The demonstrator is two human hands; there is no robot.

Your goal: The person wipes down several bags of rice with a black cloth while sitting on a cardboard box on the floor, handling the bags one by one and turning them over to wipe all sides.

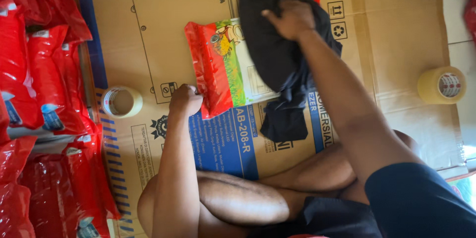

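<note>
My left hand [186, 100] is closed on the near edge of a red plastic bag [213, 69] with a green and yellow printed panel, which lies flat on a sheet of cardboard [396, 44]. My right hand [293, 17] grips a dark folded garment [277, 64] that lies partly over the bag's right side. The garment's lower end [285, 119] trails onto the cardboard towards my crossed legs. Part of the bag is hidden under the cloth.
A pile of filled red plastic packs [34, 94] lines the left edge. One roll of clear tape [122, 102] lies by my left hand, another yellowish roll [442, 85] at the far right. My bare crossed legs [238, 198] fill the bottom.
</note>
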